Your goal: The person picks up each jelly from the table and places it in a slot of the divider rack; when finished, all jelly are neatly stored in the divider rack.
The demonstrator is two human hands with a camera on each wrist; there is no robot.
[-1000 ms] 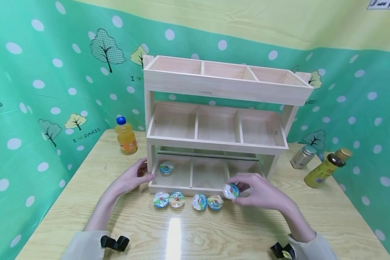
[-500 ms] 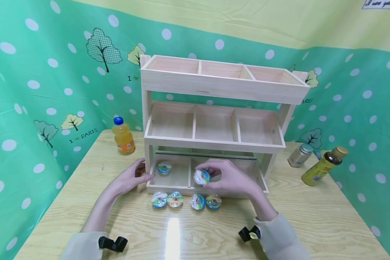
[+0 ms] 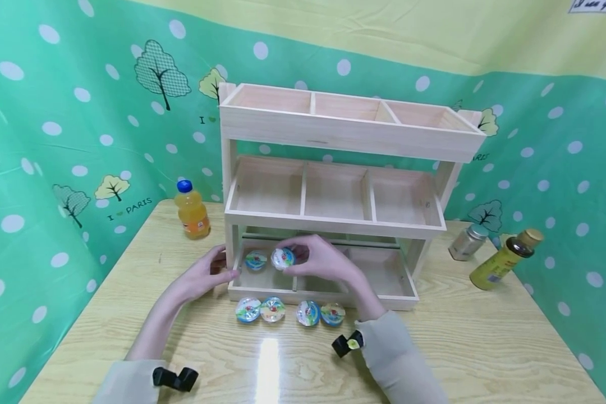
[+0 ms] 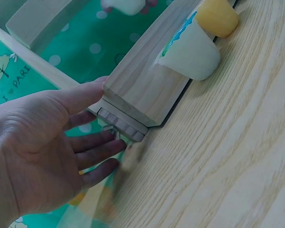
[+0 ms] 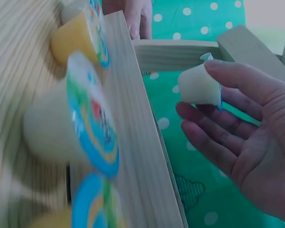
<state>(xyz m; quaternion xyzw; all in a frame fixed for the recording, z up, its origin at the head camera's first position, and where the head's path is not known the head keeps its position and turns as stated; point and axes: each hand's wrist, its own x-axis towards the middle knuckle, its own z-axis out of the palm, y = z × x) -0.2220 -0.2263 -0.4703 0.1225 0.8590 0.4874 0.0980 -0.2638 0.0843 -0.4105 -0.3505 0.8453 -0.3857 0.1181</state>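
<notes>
My right hand (image 3: 328,261) pinches a small jelly cup (image 3: 283,258) with a printed blue-and-white lid, over the lower tier's left compartment. In the right wrist view, this cup's white body (image 5: 197,88) shows between thumb and fingers. Just left of it, another jelly cup (image 3: 256,260) sits in the same compartment. My left hand (image 3: 204,278) holds the left end of the wooden rack (image 3: 323,219), thumb at the front corner and fingers behind the side. Several more jelly cups, among them a white one (image 4: 192,50) and an orange one (image 5: 76,40), lie along the rack's front edge.
The rack has three tiers, each split into three compartments. An orange drink bottle (image 3: 193,213) stands behind on the left. To the right are a shaker jar (image 3: 468,242) and a brown-capped yellow-green bottle (image 3: 502,264). A polka-dot curtain (image 3: 91,168) hangs behind the table (image 3: 207,348).
My right hand has carried its jelly cup leftward, from the rack's front right across the middle to the lower left compartment. My left hand has stayed at the rack's left end.
</notes>
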